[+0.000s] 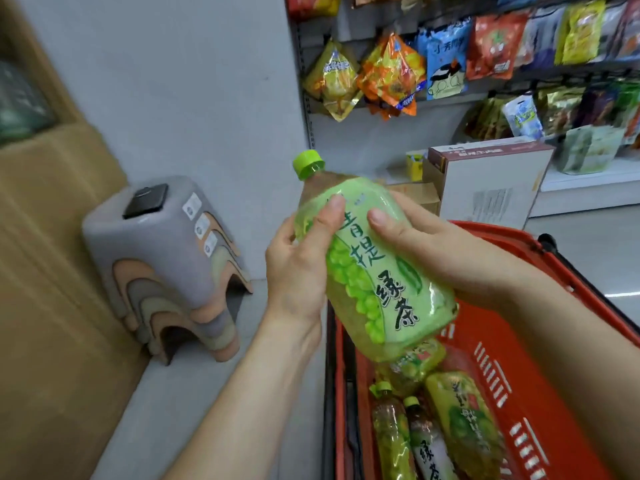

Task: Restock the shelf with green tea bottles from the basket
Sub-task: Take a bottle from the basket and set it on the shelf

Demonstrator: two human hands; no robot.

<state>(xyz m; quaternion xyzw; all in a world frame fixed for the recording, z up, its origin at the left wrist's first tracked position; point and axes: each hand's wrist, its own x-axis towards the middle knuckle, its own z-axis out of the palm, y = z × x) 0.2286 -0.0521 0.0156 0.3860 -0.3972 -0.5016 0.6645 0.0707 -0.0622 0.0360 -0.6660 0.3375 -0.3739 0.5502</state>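
Note:
A large green tea bottle (377, 271) with a lime cap and a green label hangs tilted above the red basket (540, 386), cap pointing up and to the left. My left hand (298, 268) grips its left side, thumb across the label. My right hand (440, 251) wraps its right side from behind, thumb on the label. Several more green tea bottles (433, 424) lie in the basket below. The shelf (585, 183) stands at the upper right.
A stack of grey and tan plastic stools (166, 265) stands on the floor at left, beside a brown cardboard wall. A white carton (491, 181) sits behind the basket. Snack bags (391, 71) hang on the rack above the shelf.

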